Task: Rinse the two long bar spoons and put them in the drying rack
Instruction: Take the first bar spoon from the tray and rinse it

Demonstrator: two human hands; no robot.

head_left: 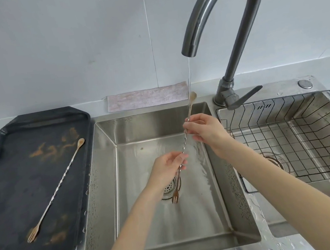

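Under the tap [216, 11] I pinch the first spoon [184, 145] in left hand [169, 167] and right hand [204, 129] — rinsing; rack [301, 137] next, second spoon [59, 185] waits.

Both hands, left [169, 167] and right [204, 130], pinch one bar spoon [185, 143] under the faucet stream [189, 79], apparently wetting its bowl; the second spoon [56, 191] lies on the dark tray [6, 242].

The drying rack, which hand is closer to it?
Right. The right hand pinches the upper stem of the bar spoon just beside the drying rack. The left hand grips it lower, over the sink middle, farther away.
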